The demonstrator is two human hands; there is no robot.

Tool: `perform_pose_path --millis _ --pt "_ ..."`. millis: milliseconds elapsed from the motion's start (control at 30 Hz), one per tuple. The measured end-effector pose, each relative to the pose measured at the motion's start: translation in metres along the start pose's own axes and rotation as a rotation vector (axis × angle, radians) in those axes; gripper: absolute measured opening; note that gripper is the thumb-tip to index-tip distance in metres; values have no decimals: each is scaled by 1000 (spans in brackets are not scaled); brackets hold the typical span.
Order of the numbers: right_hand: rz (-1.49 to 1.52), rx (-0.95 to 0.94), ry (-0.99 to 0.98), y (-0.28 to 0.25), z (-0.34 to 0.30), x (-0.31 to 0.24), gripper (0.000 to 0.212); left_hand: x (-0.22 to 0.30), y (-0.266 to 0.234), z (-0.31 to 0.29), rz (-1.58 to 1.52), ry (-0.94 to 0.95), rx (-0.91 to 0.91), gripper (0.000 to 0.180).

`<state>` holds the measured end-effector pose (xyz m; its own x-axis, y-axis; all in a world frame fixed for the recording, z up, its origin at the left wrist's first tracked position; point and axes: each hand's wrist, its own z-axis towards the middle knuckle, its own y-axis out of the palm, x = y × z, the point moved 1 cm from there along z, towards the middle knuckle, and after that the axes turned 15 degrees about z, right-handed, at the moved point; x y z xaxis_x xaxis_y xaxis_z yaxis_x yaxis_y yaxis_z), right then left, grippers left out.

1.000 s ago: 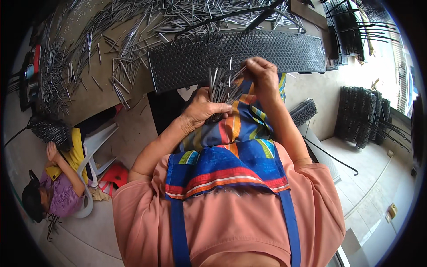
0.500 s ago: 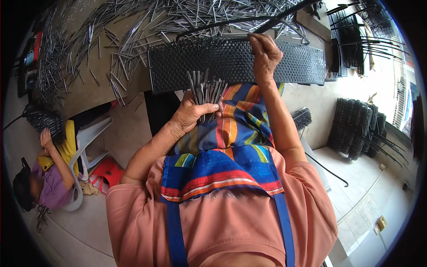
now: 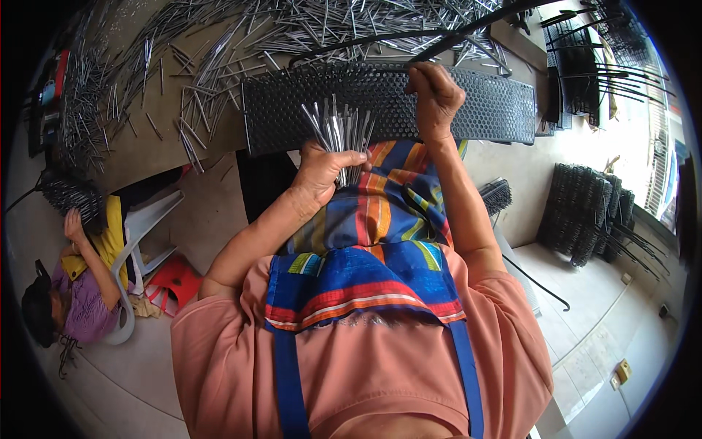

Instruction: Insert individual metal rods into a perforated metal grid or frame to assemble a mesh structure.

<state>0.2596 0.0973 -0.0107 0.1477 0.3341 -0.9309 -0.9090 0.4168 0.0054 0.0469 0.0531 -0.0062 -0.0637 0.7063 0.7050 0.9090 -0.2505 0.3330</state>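
Note:
A bundle of thin grey metal rods (image 3: 338,130) fans upward out of my left hand (image 3: 322,170), whose fingers and thumb are wrapped round it above my lap. Just beyond lies a long black perforated metal rack (image 3: 329,110), its face full of small holes. My right hand (image 3: 439,99) is over the right half of that rack, fingers curled together; what is pinched in them, if anything, is too small or hidden to tell. Along the rack's left and upper edge, several rod ends poke up. A black bar (image 3: 457,35) slants across behind it.
Loose rods (image 3: 351,29) are heaped over the work table (image 3: 168,121). At left another person (image 3: 91,300) sits by a white chair (image 3: 131,293), one hand at a dark rod-filled rack (image 3: 69,194). Stacked black racks (image 3: 585,212) stand on the floor at right, near a hooked rod (image 3: 537,282).
My right hand has come slightly down and nearer over the rack, its fingers curled more. The bundle in my left hand has tilted and spread a little.

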Motion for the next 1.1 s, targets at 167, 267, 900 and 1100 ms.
perform_pose_path --millis 167,267,900,1100 --pt "-411 -220 -149 18 14 -2 11 0 4 7 78 29 -8 19" --pt "-538 -272 -95 17 12 5 18 1 5 9 42 21 -10 19" --pt "258 239 389 -17 -2 -6 6 3 10 7 54 18 44 18" --pt "0 83 -38 -12 12 1 5 12 15 9 13 -13 48 14"
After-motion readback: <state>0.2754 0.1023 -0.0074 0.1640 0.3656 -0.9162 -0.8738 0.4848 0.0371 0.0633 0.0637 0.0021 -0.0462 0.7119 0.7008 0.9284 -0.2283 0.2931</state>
